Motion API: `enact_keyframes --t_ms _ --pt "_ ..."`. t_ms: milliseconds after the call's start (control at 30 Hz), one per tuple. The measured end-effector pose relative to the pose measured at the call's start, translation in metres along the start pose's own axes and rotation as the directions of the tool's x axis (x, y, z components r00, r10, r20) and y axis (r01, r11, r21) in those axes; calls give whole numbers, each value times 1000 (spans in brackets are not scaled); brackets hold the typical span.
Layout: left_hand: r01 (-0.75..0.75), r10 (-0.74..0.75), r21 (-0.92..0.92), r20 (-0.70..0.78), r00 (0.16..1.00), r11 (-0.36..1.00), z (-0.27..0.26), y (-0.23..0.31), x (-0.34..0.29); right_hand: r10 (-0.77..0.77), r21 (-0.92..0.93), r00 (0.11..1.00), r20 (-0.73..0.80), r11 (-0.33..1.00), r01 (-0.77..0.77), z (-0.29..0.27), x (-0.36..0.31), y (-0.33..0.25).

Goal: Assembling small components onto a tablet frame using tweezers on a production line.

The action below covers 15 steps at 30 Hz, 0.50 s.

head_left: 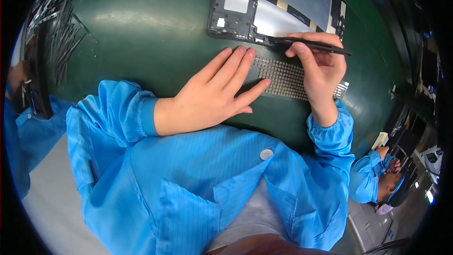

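In my right hand (325, 61) I hold black tweezers (318, 45), pinched between thumb and fingers. Their tips reach the near edge of a tablet-like device housing (236, 23), which has a black frame and silver panels. What the tips grip, if anything, is too small to make out. My left hand (212, 92) lies flat on the green mat with its fingers stretched out, just below the housing's near left corner. Its fingertips are at the left edge of a sheet of small square grey pieces (283, 76) laid in rows. My right hand covers part of that sheet.
The green mat (141, 23) covers the table. A pile of thin dark strips (68, 42) lies at the far left. Another person's hand (19, 73) shows at the left rim. At the lower right, a person in blue (370, 174) sits by another bench.
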<state>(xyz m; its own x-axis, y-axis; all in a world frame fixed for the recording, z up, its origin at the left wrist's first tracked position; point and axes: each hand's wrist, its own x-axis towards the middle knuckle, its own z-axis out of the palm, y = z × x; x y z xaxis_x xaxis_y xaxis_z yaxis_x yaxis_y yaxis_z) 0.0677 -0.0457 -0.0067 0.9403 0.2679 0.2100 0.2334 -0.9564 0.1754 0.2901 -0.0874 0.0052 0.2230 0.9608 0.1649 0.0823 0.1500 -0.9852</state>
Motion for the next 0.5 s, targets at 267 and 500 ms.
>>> enact_keyframes --t_ms 267,500 --pt "14 -14 3 20 1000 1000 0 1 -2 -15 -59 1000 -13 998 14 0 -1 6" --pt "11 -11 -9 -3 1000 1000 1 1 -1 -24 -62 1000 1 998 24 -1 -3 6"
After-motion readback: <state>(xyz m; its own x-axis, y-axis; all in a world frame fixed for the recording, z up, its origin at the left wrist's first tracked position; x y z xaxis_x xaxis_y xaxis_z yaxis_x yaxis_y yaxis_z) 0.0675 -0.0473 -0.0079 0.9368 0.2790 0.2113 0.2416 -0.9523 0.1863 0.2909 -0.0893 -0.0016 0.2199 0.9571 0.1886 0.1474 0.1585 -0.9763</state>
